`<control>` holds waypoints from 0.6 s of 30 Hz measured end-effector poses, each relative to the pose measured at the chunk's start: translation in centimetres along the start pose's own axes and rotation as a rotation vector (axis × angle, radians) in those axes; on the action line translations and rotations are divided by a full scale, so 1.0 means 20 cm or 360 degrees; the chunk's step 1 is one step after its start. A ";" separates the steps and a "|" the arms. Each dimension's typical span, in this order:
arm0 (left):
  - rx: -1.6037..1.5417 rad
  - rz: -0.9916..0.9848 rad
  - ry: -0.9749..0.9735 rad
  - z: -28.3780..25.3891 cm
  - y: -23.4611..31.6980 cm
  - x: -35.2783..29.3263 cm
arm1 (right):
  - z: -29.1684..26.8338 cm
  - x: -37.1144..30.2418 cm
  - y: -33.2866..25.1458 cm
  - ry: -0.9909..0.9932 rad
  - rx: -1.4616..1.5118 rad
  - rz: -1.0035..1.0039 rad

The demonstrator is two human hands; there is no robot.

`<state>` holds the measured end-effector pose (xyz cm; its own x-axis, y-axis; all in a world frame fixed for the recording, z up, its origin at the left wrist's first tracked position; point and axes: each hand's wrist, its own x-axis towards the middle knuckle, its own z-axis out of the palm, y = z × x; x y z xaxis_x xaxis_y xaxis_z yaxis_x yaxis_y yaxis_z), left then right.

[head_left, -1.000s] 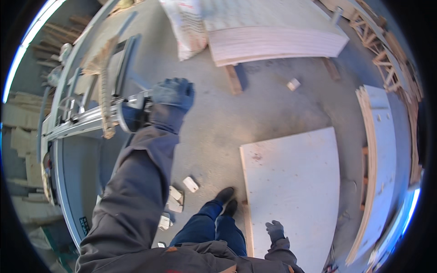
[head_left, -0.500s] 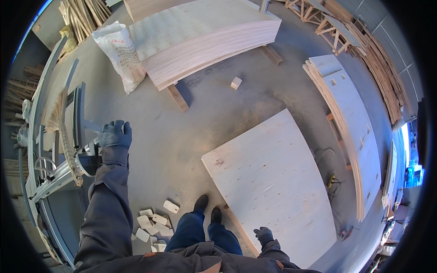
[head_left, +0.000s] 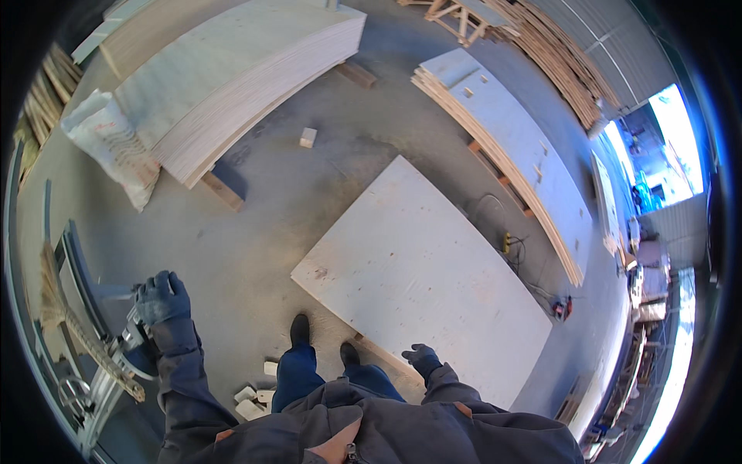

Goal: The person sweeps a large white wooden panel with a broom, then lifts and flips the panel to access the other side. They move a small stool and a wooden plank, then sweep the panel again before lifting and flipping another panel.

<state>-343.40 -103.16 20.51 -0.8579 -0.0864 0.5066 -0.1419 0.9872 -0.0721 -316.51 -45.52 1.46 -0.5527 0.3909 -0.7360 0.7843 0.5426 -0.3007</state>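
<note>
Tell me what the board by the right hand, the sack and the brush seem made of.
The board looks like bare, pale plywood or similar wood, with brown knot-like specks. The sack is probably woven plastic, white, printed and creased, though paper is possible. The brush seems to have dry plant-fibre bristles, tan and splayed.

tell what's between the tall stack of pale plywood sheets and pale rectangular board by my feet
Head view: grey floor, a small pale wooden block on it, and brown wooden supports jutting from under the stack.

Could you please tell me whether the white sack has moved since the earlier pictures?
No: the sack still stands beside the same corner of the board stack; only the view has turned.
</note>
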 end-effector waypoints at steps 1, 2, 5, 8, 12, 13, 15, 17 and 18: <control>0.0005 0.0016 -0.0029 -0.01 0.00 0.01 | 0.01 -0.03 -0.03 0.0037 -0.0033 -0.0046; 0.0011 0.0035 -0.0061 -0.02 0.00 0.01 | 0.02 -0.08 -0.05 0.0046 0.0006 -0.0043; -0.0032 0.0001 -0.0040 -0.05 -0.04 0.00 | -0.04 -0.25 -0.27 0.0093 -0.0076 -0.0048; -0.0101 0.0059 -0.0029 0.00 -0.02 -0.01 | -0.06 -0.40 -0.21 0.0115 0.0056 0.0085; -0.0083 -0.0031 -0.0247 -0.02 -0.07 -0.03 | -0.04 -0.54 -0.05 0.0202 0.0150 0.0193; -0.0047 -0.0035 -0.0250 0.00 -0.10 -0.04 | -0.01 -0.55 0.00 0.0206 0.0130 0.0246; 0.0071 -0.0077 -0.0345 -0.01 -0.09 -0.06 | 0.04 -0.62 0.14 0.0207 0.0039 0.0276; 0.0029 -0.0050 -0.0377 -0.03 -0.03 -0.06 | 0.09 -0.68 0.31 0.0209 -0.0035 0.0316; 0.0033 -0.0043 -0.0428 -0.04 0.00 -0.07 | 0.13 -0.70 0.39 0.0197 -0.0031 0.0339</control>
<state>-341.86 -102.99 20.55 -0.9536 -0.1477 0.2623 -0.1741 0.9814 -0.0806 -301.85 -48.67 7.83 -0.4066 0.5853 -0.7015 0.8820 0.4518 -0.1342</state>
